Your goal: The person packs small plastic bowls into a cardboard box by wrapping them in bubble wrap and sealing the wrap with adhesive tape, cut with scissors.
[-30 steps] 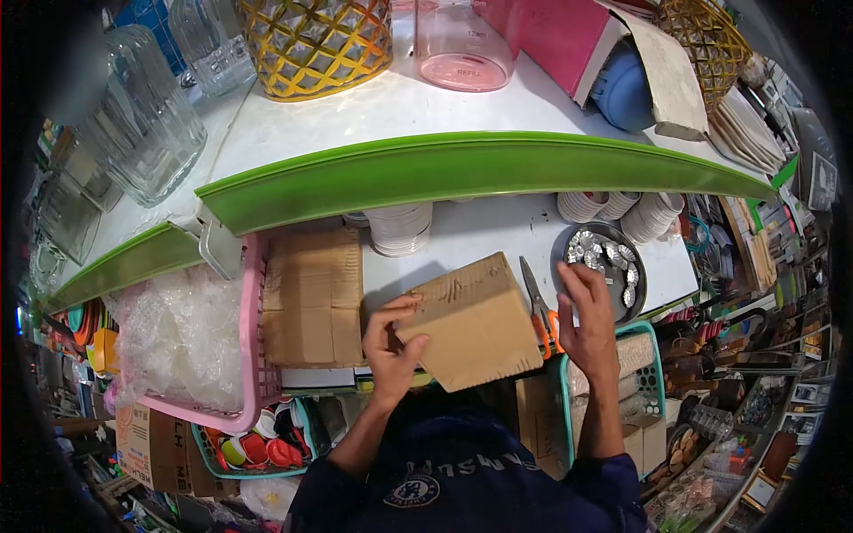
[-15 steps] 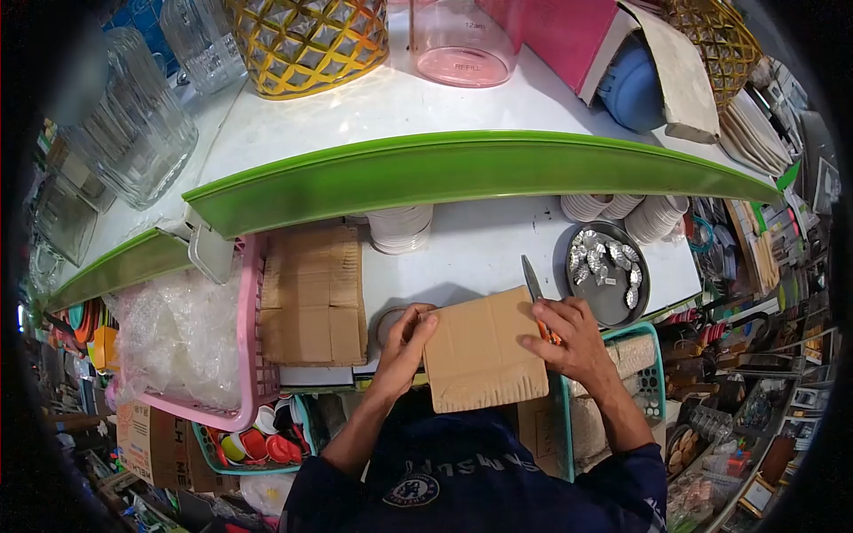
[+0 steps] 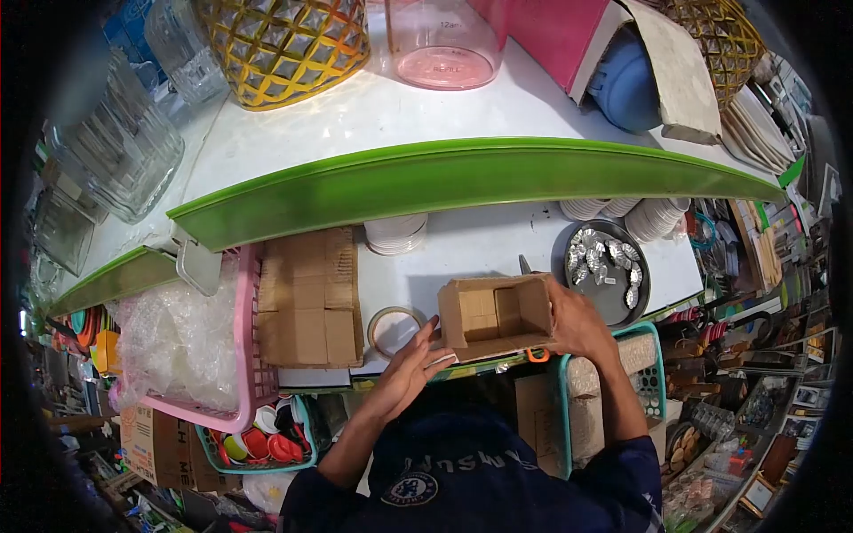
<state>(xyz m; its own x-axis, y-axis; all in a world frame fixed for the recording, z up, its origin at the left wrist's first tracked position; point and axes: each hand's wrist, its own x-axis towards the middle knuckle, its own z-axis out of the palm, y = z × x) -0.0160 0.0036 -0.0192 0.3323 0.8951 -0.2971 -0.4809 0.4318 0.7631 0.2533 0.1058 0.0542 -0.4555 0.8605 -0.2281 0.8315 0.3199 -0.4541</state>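
Cardboard box [image 3: 453,315]: open side to cam, over front edge of desk [image 3: 480,240], R of tape roll [image 3: 374,334]. R hand [image 3: 582,324]: grip closed on R wall. L hand [image 3: 402,379]: grip part-open nr lower L corner, contact unclear. Est. light, stiff-ish, non-slip; rim may flex, hold opp. walls

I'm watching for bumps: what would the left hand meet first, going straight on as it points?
The left hand would likely meet the open cardboard box; depth between them is unclear.
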